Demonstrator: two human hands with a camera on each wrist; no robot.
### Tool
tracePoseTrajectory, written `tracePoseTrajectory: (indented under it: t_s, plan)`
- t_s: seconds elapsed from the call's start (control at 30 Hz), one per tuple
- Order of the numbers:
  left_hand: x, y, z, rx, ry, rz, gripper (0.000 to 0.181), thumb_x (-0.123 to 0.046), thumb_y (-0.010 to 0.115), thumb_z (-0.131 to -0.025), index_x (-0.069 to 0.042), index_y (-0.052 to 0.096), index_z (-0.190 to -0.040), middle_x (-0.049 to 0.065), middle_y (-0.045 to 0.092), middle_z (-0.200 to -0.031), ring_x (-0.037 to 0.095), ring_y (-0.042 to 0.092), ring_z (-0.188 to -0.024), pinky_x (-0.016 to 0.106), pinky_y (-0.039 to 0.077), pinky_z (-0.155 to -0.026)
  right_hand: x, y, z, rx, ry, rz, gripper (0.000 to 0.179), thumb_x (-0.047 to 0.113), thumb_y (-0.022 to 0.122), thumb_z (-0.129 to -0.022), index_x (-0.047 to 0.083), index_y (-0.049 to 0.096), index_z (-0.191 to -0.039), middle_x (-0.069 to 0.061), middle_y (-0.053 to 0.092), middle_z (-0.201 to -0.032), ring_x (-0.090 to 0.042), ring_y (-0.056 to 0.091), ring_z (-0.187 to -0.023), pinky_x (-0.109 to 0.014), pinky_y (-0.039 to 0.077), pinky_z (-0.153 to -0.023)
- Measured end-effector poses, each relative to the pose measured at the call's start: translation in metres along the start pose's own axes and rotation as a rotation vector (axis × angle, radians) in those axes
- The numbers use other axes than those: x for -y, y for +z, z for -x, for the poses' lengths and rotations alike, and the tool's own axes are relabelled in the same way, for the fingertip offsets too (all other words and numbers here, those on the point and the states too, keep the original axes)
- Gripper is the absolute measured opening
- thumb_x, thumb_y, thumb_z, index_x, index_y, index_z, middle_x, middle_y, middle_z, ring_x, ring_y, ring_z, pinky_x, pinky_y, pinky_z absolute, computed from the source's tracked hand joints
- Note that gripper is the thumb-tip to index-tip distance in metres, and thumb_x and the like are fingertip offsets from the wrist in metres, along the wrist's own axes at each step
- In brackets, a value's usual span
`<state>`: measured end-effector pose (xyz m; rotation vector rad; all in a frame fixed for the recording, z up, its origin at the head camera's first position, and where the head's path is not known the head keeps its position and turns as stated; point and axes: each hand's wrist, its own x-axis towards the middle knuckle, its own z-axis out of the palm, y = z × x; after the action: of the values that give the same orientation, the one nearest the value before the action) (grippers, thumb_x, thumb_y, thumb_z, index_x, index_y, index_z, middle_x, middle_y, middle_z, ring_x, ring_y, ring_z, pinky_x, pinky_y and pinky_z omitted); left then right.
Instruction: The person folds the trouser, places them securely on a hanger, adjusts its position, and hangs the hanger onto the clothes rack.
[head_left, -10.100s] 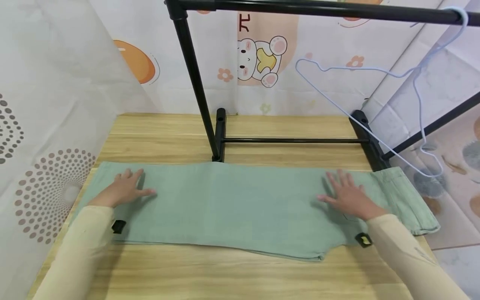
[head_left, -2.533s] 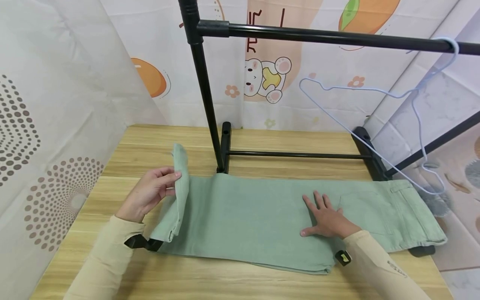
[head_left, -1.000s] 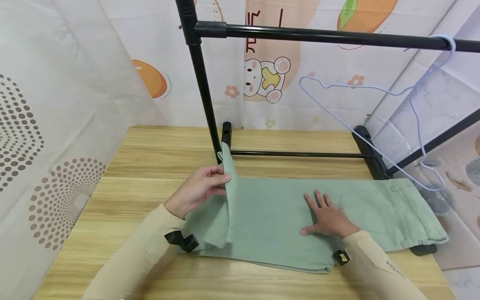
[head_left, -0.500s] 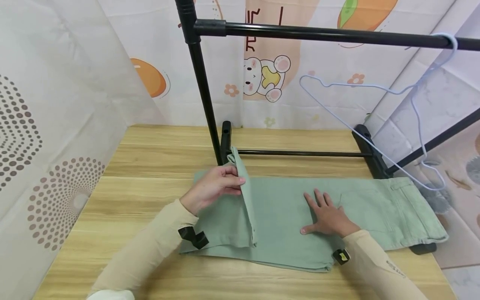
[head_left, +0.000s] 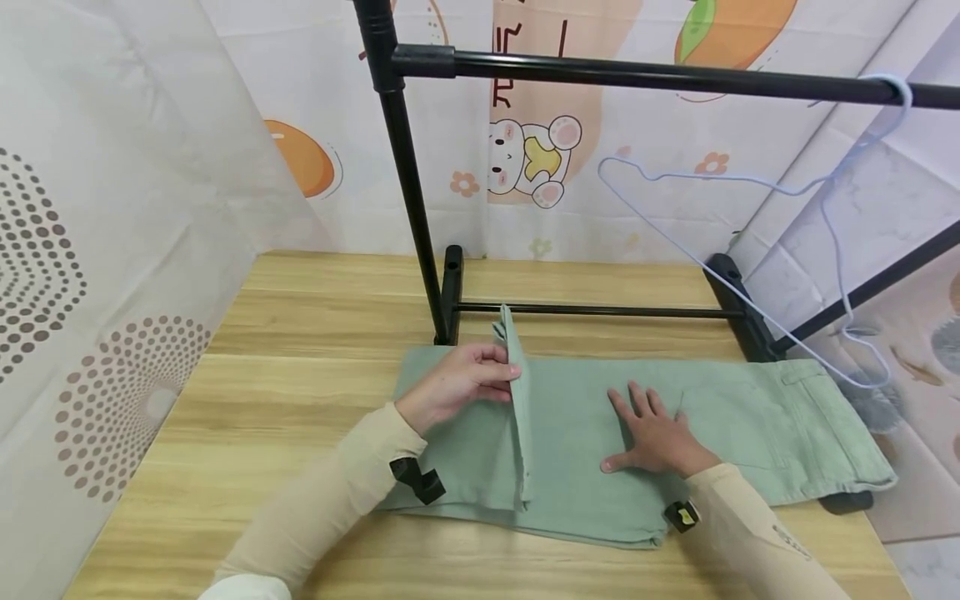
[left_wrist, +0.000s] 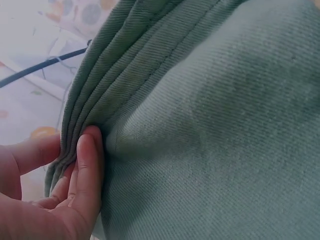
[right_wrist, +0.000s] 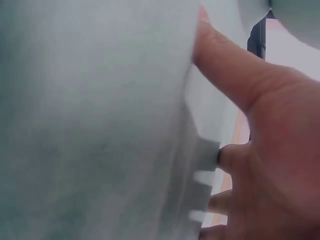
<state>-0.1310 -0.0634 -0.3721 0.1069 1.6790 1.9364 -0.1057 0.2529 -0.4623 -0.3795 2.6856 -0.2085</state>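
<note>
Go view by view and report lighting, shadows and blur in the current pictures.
Head: bright and mostly sharp, soft shadow beside the right hand; left wrist: weave of the green trousers readable, background pale and out of focus; right wrist: hazy, trousers blurred, grey shadow beside that same hand.

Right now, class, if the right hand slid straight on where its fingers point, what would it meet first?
Past the green garment beneath it, the right hand would probably meet the low black bar first, beyond the garment's far edge; depth is hard to judge.
</note>
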Motion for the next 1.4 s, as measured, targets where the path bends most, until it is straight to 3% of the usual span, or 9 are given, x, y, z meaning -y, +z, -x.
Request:
tracePoseTrajectory:
  t_s: [0.2, 0.37, 0.6, 0.83, 1.03, 1.27, 1.4]
  plan:
    - [0.014, 0.004, -0.011, -0.005, -0.018, 0.035, 0.005, 0.0, 0.059, -0.093, -0.002, 0.055, -0.091, -0.001, 0.061, -0.079, 0.01, 0.063, -0.068, 0.025, 0.057, -0.07, 0.004, -0.003, 0.002, 0.01, 0.007, 0.016, 0.123, 0.072, 0.075, -0.062, 0.006, 0.025, -0.153, -0.033, 0.015, -0.156, -0.059, 0.017, -0.139, -0.083, 0.02, -0.097]
    - [0.019, 0.01, -0.013, 0.007, -0.054, 0.049, 0.004, -0.001, 0.06, -0.093, -0.001, 0.056, -0.092, -0.001, 0.062, -0.08, 0.009, 0.064, -0.069, 0.025, 0.057, -0.07, 0.004, -0.006, 0.005, 0.007, 0.005, -0.038, 0.116, 0.069, 0.075, -0.066, 0.005, 0.029, -0.152, -0.034, 0.017, -0.155, -0.059, 0.018, -0.139, -0.083, 0.021, -0.096]
    - [0.017, 0.015, -0.012, 0.023, -0.054, 0.038, 0.004, -0.002, 0.06, -0.093, -0.001, 0.056, -0.094, 0.0, 0.061, -0.083, 0.009, 0.064, -0.071, 0.024, 0.057, -0.071, 0.005, -0.02, 0.004, -0.062, -0.024, -0.124, 0.092, 0.062, 0.071, -0.078, 0.0, 0.046, -0.141, -0.036, 0.037, -0.145, -0.055, 0.035, -0.132, -0.075, 0.033, -0.096]
    - [0.019, 0.015, -0.017, -0.011, -0.076, 0.025, 0.004, -0.002, 0.061, -0.093, -0.002, 0.057, -0.093, 0.0, 0.061, -0.081, 0.009, 0.063, -0.068, 0.023, 0.057, -0.069, 0.016, -0.031, -0.001, -0.148, -0.156, -0.229, 0.074, 0.054, 0.065, -0.087, 0.002, 0.051, -0.14, -0.03, 0.05, -0.139, -0.049, 0.046, -0.129, -0.062, 0.04, -0.102]
    - [0.023, 0.014, -0.02, -0.026, -0.076, 0.017, 0.006, -0.003, 0.062, -0.092, 0.001, 0.058, -0.095, 0.001, 0.062, -0.08, 0.009, 0.064, -0.067, 0.024, 0.058, -0.068, 0.03, -0.039, -0.001, -0.194, -0.202, -0.329, 0.064, 0.048, 0.06, -0.093, 0.007, 0.052, -0.14, -0.021, 0.053, -0.141, -0.042, 0.048, -0.132, -0.06, 0.04, -0.104]
    - [0.026, 0.015, -0.022, -0.055, -0.075, -0.016, 0.007, -0.005, 0.063, -0.093, 0.001, 0.059, -0.094, 0.001, 0.063, -0.078, 0.009, 0.064, -0.066, 0.023, 0.058, -0.066, 0.044, -0.041, -0.003, -0.206, -0.347, -0.488, 0.052, 0.035, 0.061, -0.096, 0.005, 0.054, -0.137, -0.013, 0.06, -0.135, -0.03, 0.061, -0.117, -0.052, 0.05, -0.094]
    - [0.027, 0.017, -0.022, -0.069, -0.057, -0.047, 0.013, -0.006, 0.064, -0.092, 0.005, 0.06, -0.098, 0.002, 0.064, -0.077, 0.009, 0.065, -0.065, 0.024, 0.058, -0.066, 0.054, -0.043, -0.003, -0.224, -0.383, -0.573, 0.044, 0.029, 0.059, -0.098, 0.005, 0.058, -0.134, -0.009, 0.066, -0.128, -0.024, 0.065, -0.111, -0.045, 0.053, -0.093]
